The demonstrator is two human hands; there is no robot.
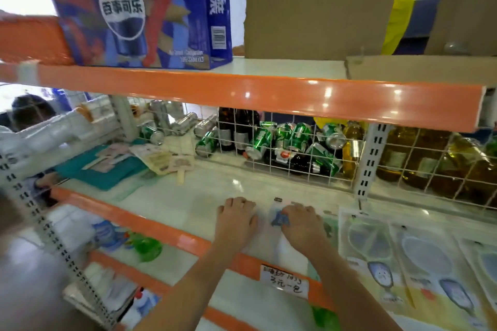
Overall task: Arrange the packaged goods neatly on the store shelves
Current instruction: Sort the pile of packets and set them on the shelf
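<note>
I count two hands on the middle shelf (188,196), my left hand (238,216) and right hand (301,220). Up top stand one blue Pepsi carton (142,8) and two cardboard boxes (317,5). About three flat fan packages (419,258) lie at right. Behind the wire mesh (295,142), the green cans (301,137) are too jumbled to count exactly.

Bare white shelf surface (204,196) lies open between the teal flat packets (107,172) at left and the clear-wrapped racket packs (376,244) at right. A white wire-mesh back panel (282,140) closes off the rear.
</note>
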